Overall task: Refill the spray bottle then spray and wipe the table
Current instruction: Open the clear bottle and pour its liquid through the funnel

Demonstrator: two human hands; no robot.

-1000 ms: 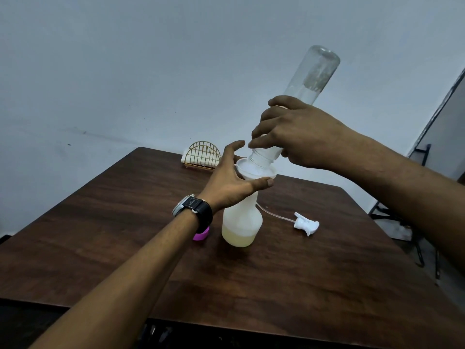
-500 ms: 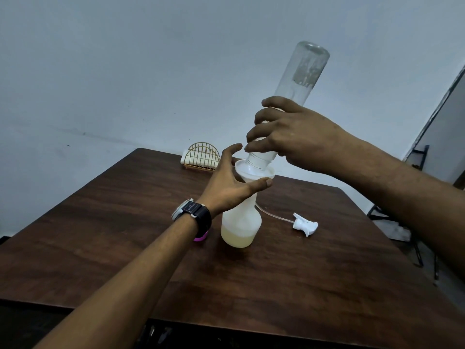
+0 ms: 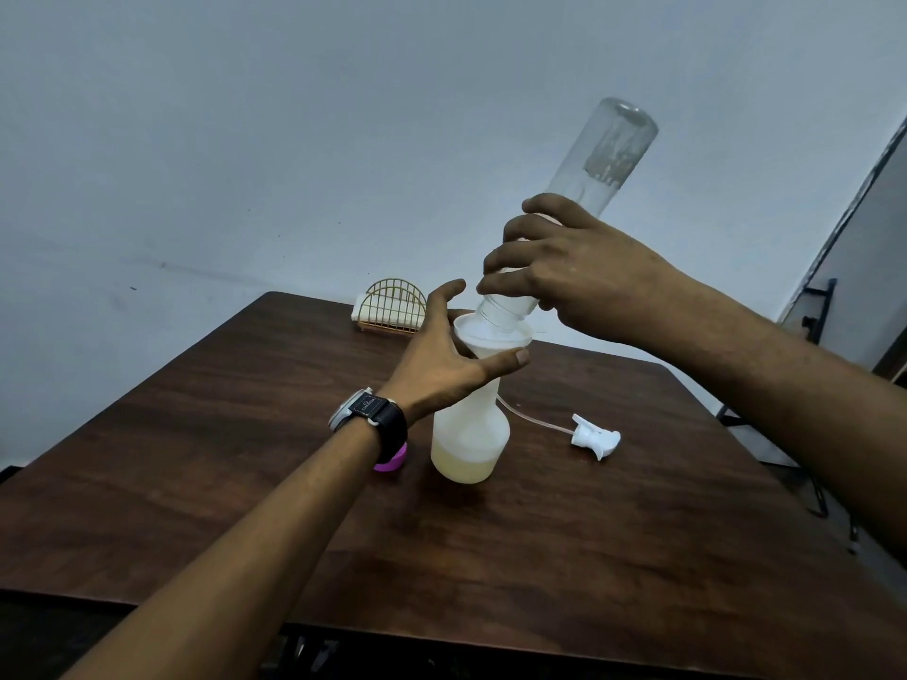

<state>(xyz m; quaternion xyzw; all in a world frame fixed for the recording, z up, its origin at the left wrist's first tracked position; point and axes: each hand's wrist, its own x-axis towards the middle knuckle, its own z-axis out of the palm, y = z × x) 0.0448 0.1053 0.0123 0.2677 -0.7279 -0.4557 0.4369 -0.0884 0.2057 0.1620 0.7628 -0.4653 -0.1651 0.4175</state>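
A translucent white spray bottle [image 3: 470, 434] stands on the dark wooden table [image 3: 540, 557] with pale yellow liquid in its bottom. A white funnel [image 3: 491, 338] sits in its neck. My left hand [image 3: 449, 358] wraps around the neck just under the funnel. My right hand [image 3: 564, 272] holds a clear refill bottle [image 3: 603, 154] upside down, its mouth in the funnel. The refill bottle looks nearly drained. The white spray head [image 3: 595, 438] with its thin tube lies on the table to the right of the spray bottle.
A purple cap [image 3: 392, 461] lies beside the spray bottle, partly behind my left wrist. A gold wire holder with a white cloth [image 3: 390, 306] stands at the table's far edge. A dark metal frame [image 3: 814, 326] stands off the table to the right.
The upturned refill bottle has tilted a little more upright and shifted slightly; both hands keep their grip.
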